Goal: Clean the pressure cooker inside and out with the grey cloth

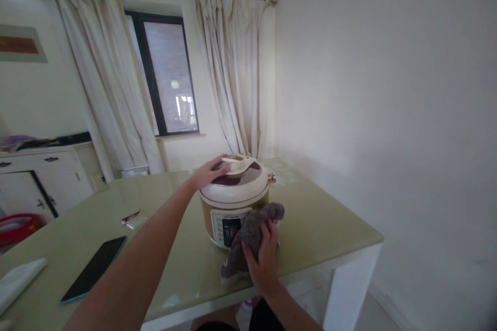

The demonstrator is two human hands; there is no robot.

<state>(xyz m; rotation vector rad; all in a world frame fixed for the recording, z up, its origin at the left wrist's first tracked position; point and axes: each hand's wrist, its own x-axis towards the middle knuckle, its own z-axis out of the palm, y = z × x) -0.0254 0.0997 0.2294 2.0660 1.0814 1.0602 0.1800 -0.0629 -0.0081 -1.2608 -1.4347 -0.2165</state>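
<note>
A white and gold electric pressure cooker (207,217) stands upright on the green tabletop, its lid on and its control panel turned toward me. My left hand (209,171) rests on the left side of the lid, its fingers reaching to the lid's handle (240,166). A bunched grey cloth (252,232) is in my right hand (264,258), pressed against the front right of the cooker. The cloth covers part of the control panel and hangs toward the table edge.
A dark tablet (95,269) lies on the table (318,217) to the left, near a white flat object (19,282). Behind it is a small packet (134,219). A white wall (380,114) runs along the right side; a red basin (21,230) is at far left.
</note>
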